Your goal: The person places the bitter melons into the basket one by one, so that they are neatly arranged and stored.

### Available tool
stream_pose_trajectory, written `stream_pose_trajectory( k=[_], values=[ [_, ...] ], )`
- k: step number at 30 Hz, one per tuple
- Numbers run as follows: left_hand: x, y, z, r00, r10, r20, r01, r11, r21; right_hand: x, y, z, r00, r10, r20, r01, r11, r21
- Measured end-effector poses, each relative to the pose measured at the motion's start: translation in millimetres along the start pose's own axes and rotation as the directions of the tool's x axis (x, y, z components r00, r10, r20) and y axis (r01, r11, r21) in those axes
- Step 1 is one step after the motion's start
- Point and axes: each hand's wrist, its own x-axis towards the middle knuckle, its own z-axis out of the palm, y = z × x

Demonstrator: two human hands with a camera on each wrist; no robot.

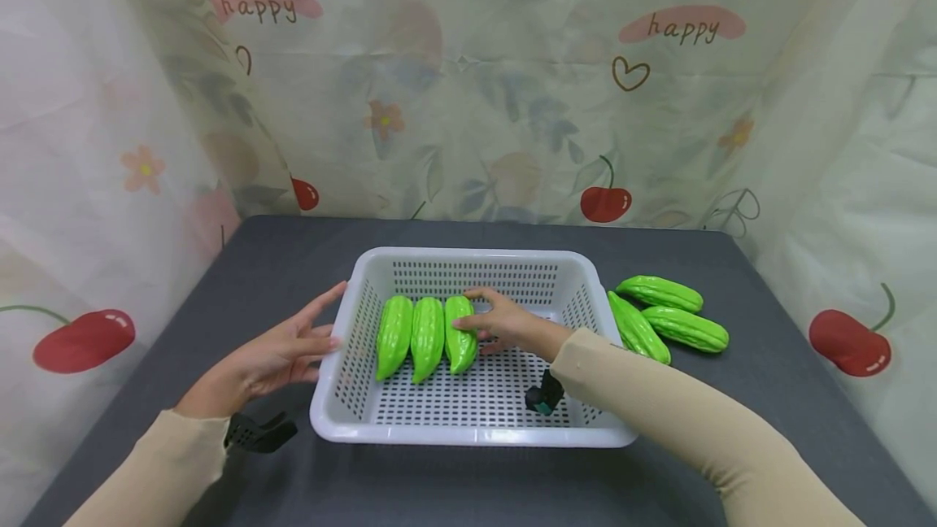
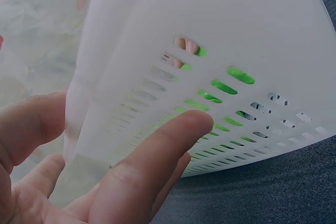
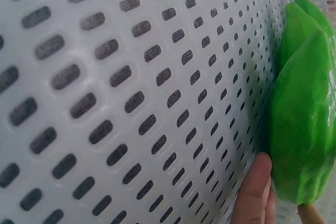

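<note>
A white perforated plastic basket point(image 1: 476, 434) stands on the table with three green bitter melons lying side by side inside. The right hand point(image 1: 505, 322) reaches over the basket's right side and holds the rightmost bitter melon point(image 1: 460, 352) near its far end. In the right wrist view, fingertips point(image 3: 255, 187) touch that bitter melon point(image 3: 302, 124) close to the basket floor. To its left lie the middle bitter melon point(image 1: 428, 340) and the leftmost one point(image 1: 395, 336). The left hand point(image 1: 281, 354) rests its extended fingers against the basket's left rim; in the left wrist view, fingers point(image 2: 173, 140) lie outside the wall.
Right of the basket, three more bitter melons lie on the dark table point(image 1: 468, 486): one at the back point(image 1: 660, 293), one at the right point(image 1: 686, 328) and one beside the basket wall point(image 1: 637, 330). A printed curtain point(image 1: 498, 120) hangs behind and along both sides.
</note>
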Motion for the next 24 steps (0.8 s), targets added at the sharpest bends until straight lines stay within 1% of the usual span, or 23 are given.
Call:
stream_pose_trajectory(
  k=[10,24],
  values=[
    [-0.7,-1.3,0.9,1.0,-0.002,-0.019,0.002,1.0,0.006,-0.4,-0.1,-0.1,1.0,0.014,0.004,-0.014,1.0,0.02],
    [-1.4,-0.3,1.5,1.0,-0.001,-0.021,0.001,1.0,0.019,-1.4,-1.3,-0.5,1.0,0.023,0.01,-0.023,1.0,0.008]
  ],
)
